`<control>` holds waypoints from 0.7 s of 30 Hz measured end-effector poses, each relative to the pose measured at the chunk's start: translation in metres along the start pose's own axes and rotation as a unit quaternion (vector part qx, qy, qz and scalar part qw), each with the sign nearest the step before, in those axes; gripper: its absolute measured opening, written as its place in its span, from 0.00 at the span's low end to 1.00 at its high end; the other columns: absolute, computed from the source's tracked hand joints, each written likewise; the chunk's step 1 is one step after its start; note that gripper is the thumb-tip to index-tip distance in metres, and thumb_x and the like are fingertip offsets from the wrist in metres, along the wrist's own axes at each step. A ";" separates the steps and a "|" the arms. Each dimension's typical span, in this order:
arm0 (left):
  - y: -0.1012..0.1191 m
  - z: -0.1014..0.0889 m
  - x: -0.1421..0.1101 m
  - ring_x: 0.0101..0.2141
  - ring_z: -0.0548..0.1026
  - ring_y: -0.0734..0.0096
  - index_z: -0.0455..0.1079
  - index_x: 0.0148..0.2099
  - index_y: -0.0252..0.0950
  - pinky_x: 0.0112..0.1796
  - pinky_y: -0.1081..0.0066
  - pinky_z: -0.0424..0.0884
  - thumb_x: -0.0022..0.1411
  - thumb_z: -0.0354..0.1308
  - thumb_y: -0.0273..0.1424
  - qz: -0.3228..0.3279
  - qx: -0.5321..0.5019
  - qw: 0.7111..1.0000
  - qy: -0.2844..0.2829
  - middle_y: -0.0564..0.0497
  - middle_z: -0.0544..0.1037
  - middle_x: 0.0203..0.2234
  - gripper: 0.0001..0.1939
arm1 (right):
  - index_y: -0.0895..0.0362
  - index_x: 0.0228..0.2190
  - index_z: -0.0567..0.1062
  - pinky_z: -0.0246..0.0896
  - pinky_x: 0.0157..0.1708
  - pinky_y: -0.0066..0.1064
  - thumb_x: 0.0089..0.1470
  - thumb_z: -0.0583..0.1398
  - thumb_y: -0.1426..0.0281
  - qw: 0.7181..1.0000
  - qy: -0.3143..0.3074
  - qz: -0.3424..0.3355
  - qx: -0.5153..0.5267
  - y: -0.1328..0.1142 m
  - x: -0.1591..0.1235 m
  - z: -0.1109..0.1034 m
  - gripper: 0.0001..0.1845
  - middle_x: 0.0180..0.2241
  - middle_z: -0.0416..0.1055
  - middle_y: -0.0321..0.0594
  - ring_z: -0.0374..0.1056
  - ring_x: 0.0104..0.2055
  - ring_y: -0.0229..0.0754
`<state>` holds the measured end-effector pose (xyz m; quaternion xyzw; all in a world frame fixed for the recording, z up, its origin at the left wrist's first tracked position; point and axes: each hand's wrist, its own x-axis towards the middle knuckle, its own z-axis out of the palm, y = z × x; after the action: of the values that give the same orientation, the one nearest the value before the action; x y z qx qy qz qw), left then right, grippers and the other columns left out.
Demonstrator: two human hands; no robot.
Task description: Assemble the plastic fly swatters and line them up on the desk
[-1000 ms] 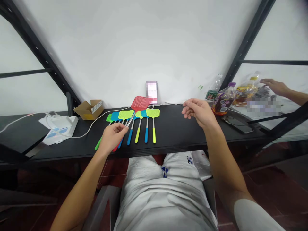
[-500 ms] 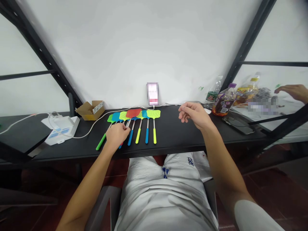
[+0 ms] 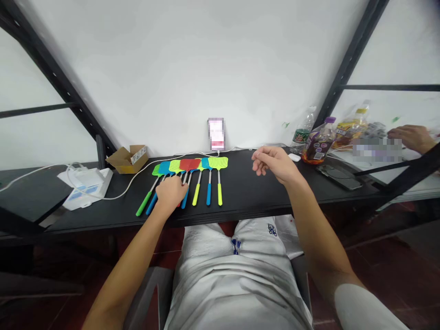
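Note:
Several extendable fly swatters lie in an overlapping row on the black desk, heads toward the wall. My left hand (image 3: 171,191) is closed over the middle-left of the row, at the shaft of the red fly swatter (image 3: 190,164); its fingertips are partly hidden. Left of this hand lie a green swatter (image 3: 143,204) and a blue one (image 3: 151,203). To the right are a blue swatter (image 3: 209,194) and, at the row's end, a yellow-green swatter (image 3: 218,162). My right hand (image 3: 273,164) hovers over the desk, empty, its fingers loosely bent and apart.
A phone (image 3: 216,135) leans on the wall, cable attached. An open cardboard box (image 3: 125,162) and a white box (image 3: 85,188) stand left. Bottles (image 3: 318,142) and another phone (image 3: 338,178) are right. Beyond the rack, someone's hand (image 3: 410,137) shows.
My left hand has shifted slightly right, uncovering a blue handle to its left. The red swatter's head has moved slightly. My right hand stays almost in place.

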<state>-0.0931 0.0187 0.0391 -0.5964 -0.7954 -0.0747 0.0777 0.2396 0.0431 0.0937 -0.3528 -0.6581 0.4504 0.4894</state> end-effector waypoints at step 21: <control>-0.005 0.006 0.000 0.44 0.79 0.44 0.79 0.38 0.36 0.42 0.57 0.73 0.63 0.53 0.43 -0.001 -0.026 0.999 0.028 0.37 0.82 0.38 0.19 | 0.59 0.29 0.73 0.57 0.18 0.24 0.55 0.63 0.64 1.000 -0.021 0.013 -0.011 0.006 0.002 0.005 0.11 0.20 0.75 0.38 0.69 0.19 0.34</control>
<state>-0.0981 0.0190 0.0334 -0.5948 -0.7916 -0.1118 0.0841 0.2346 0.0462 0.0884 -0.3576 -0.6685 0.4567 0.4655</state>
